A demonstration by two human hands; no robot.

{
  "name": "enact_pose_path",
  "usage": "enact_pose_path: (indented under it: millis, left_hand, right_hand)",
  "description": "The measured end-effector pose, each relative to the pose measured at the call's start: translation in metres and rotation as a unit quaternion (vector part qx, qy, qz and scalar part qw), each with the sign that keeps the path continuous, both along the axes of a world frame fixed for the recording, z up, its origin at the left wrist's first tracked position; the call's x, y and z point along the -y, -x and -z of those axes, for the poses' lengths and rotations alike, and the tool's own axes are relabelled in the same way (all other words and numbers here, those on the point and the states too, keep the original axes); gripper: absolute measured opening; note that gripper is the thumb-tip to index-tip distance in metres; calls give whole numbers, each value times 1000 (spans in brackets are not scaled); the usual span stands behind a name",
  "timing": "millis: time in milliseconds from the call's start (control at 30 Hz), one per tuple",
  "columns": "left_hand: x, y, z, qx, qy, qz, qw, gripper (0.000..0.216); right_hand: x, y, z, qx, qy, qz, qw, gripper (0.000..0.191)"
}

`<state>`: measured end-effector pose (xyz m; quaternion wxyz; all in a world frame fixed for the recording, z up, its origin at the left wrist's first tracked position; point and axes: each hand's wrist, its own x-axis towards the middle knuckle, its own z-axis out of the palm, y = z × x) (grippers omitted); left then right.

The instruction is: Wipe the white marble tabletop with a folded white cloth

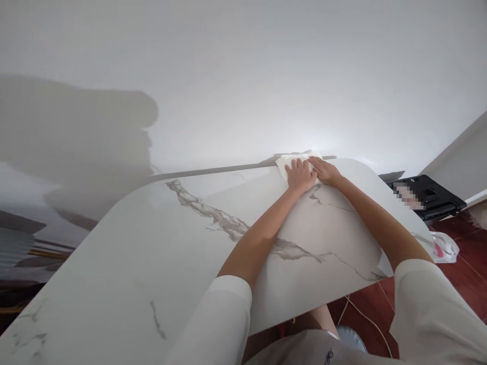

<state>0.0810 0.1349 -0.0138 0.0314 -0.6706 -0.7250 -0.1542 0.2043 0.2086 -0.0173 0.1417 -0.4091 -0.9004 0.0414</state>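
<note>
A white cloth (pixel 284 167) with a wavy edge lies flat at the far edge of the marble-patterned table (pixel 182 243), close to the wall. My left hand (pixel 300 176) rests on top of it with the fingers spread and pressed down. From the right, my right hand (pixel 324 170) reaches in with its fingers stretched out flat over the cloth, their tips beside my left hand. Both arms are extended across the tabletop. Part of the cloth is hidden beneath the hands.
A pale wall (pixel 243 76) rises behind the table. On the red floor (pixel 466 276) to the right are a black case (pixel 437 195) and a clear plastic bag (pixel 447 247). A thin cable (pixel 367 319) runs along the floor below the near table edge.
</note>
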Motion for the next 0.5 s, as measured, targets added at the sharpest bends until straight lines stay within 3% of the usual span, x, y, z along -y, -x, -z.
enact_pose_path:
  millis: [300,500]
  left_hand:
    - [-15,-3,-4,-20,16,28,999,44]
    - [-4,-18,-3,-30,32,40,998,46]
  right_hand:
    - [-15,-7,10,-24,2,24,999,52]
    - [-4,-26,13,-38,6,27,999,51]
